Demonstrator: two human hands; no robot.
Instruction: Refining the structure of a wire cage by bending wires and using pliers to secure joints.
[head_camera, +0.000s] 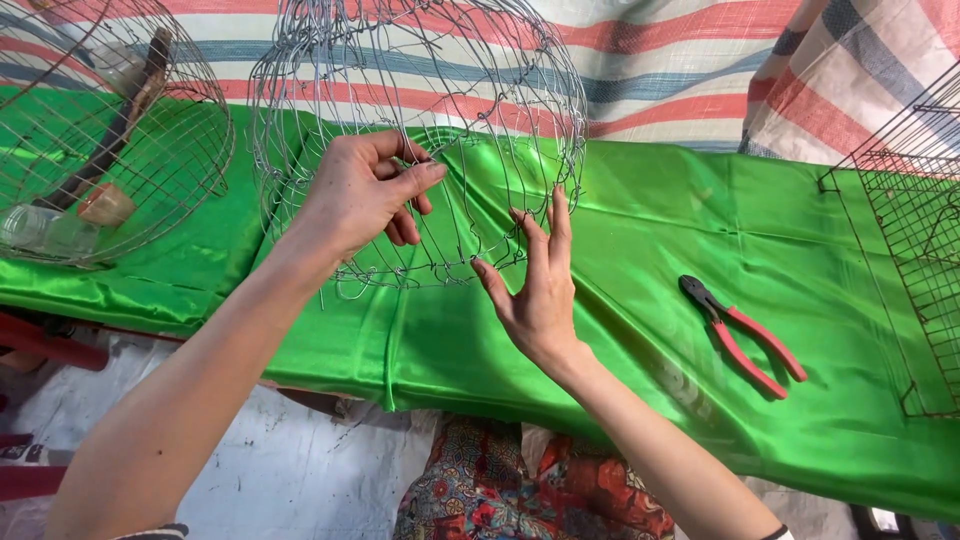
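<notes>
Green satin cloth (640, 260) is covering the bench, and the round wire frame (420, 130) I'm working on is standing on it near the front edge. I'm seeing my left hand (355, 195) pinching a wire of the frame's lower part, while my right hand (540, 290), fingers spread, is touching the bottom rim. Right of the frame, red-handled pliers (745, 335) are lying on open cloth; left, a second wire basket (110, 130) is crowding close.
</notes>
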